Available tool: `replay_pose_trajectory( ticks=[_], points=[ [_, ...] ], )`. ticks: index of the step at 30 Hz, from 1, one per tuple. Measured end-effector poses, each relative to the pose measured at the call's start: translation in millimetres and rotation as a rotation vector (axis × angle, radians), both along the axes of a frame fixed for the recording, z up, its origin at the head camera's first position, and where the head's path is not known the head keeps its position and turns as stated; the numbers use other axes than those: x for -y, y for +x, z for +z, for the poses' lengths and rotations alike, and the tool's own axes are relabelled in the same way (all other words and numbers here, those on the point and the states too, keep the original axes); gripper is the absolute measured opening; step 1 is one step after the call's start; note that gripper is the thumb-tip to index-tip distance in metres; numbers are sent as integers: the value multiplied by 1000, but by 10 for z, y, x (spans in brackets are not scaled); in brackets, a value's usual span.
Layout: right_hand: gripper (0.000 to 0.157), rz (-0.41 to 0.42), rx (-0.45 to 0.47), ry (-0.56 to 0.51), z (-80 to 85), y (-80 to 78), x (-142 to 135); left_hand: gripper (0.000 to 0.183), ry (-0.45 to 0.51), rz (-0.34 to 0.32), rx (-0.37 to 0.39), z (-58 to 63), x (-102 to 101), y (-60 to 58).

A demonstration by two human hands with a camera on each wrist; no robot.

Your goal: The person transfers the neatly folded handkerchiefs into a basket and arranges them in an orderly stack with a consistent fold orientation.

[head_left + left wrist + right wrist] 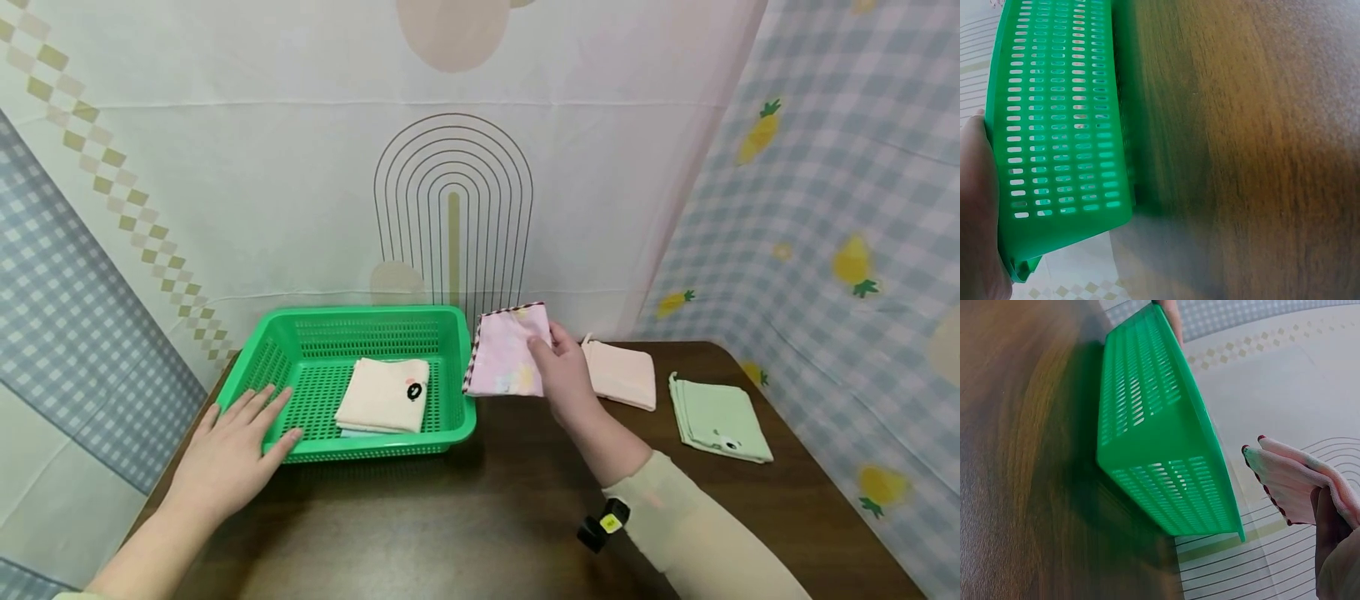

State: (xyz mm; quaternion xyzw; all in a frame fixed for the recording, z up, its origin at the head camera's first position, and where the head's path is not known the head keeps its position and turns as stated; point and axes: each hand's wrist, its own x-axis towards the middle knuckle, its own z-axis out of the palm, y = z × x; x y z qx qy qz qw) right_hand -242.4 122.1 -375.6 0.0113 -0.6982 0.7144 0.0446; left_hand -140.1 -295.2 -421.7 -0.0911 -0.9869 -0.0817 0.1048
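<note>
Two hands [232, 454] [566, 371], one basket [375, 311], five cloths [510, 354]: one held, two inside.

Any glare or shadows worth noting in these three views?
Head: soft sheen on the table, a shadow beside the green basket; left wrist: pale glare at upper right, a dark band along the basket's base; right wrist: the right hand partly in deep shade.

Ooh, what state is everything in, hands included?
Green basket: upright, holding cloth
Cream cloth: folded, in the basket
Light blue piece: mostly hidden under cream cloth
Lilac cloth: folded, held up
Pale pink cloth: folded, on the table
Pale green cloth: folded, on the table
Left hand: fingers spread over the basket's rim
Right hand: pinching lilac cloth
</note>
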Motion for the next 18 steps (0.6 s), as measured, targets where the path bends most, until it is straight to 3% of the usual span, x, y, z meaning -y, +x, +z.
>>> replay_pose_trajectory(
  ticks=[18],
  points=[
    [47, -4, 11, -41, -55, -64, 271, 73, -4, 8, 2, 11, -17, 10]
  ],
)
